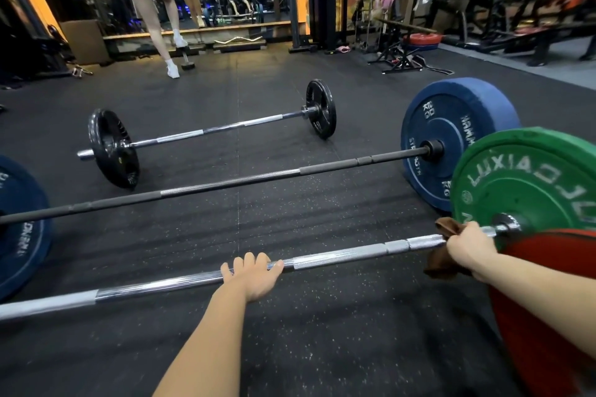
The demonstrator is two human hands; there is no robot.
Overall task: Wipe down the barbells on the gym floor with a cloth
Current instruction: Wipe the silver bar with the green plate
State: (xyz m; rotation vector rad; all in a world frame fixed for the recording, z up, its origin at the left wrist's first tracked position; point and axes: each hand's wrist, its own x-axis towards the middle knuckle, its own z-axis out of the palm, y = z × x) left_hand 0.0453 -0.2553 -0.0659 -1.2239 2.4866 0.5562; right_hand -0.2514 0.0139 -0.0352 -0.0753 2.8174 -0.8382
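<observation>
3 barbells (225, 184); nearest bar (354, 253) chrome, knurled, left hand (254, 280) fingers (249, 262) curled over it, right hand (471, 248) fingers around brown cloth (446, 227).

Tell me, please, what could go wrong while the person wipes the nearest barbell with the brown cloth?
1. The right hand grips the brown cloth round the nearest barbell close to the green plate; knuckles may knock against it.
2. The bar rests on round plates, so a hard push could roll it, though the left hand holds it.
</observation>
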